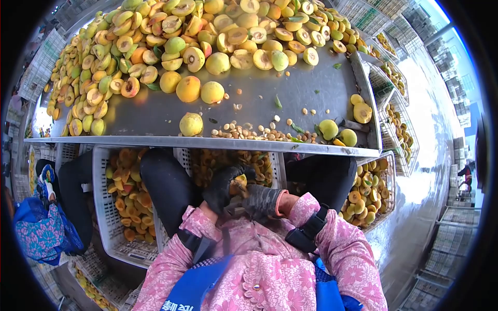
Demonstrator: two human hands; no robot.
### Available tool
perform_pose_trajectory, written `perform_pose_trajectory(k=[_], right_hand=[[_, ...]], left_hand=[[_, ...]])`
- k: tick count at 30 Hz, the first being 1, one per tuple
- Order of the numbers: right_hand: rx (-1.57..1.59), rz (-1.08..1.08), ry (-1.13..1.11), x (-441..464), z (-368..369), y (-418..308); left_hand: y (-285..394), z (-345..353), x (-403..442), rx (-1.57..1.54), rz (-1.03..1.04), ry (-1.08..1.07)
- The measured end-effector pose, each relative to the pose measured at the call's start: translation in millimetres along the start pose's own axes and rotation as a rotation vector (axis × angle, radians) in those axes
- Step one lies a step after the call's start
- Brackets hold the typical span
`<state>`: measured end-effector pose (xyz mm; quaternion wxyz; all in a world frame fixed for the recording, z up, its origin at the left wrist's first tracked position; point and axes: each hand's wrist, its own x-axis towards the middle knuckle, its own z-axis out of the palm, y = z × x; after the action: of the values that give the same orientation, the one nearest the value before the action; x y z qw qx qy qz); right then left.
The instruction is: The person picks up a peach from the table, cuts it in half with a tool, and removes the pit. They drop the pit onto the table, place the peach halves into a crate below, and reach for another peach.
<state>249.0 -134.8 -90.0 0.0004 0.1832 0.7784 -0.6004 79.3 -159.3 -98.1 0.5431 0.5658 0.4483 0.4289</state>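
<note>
My left hand (222, 189), in a dark glove, is closed round a yellow peach piece (240, 179) in front of my lap. My right hand (260, 201), in a grey patterned glove with an orange cuff, is curled close against the same peach piece. Its fingertips are partly hidden, and I cannot make out what they hold. Just beyond my hands, between my knees, a crate (278, 171) contains dark yellow peach pieces (262, 165).
A metal table (249, 106) carries a big heap of peach halves (171, 26), with loose pits (254, 132) along its raised front edge. Crates of peaches stand at my left (98, 207) and right (390, 181). Another person (41, 228) sits at far left.
</note>
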Motion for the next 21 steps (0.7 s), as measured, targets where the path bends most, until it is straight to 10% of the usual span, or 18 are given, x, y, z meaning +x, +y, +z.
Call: perform_pose_trajectory(k=[11, 13, 17, 19, 21], right_hand=[[-0.436, -0.062, -0.112, 6, 4, 10], [-0.134, 0.157, -0.15, 1, -22, -38], [-0.471, -0.164, -0.076, 1, -13, -12], [0.142, 0.109, -0.032, 4, -2, 3], [-0.409, -0.318, 0.282, 7, 8, 2]], left_hand=[[-2, 0, 2, -0.029, -0.035, -0.069], [-7, 8, 1, -0.203, -0.093, 0.029], [-8, 7, 5, 0.012, 0.06, 0.08], [-10, 17, 6, -0.671, -0.198, 0.255], [-13, 24, 5, -0.901, -0.232, 0.341]])
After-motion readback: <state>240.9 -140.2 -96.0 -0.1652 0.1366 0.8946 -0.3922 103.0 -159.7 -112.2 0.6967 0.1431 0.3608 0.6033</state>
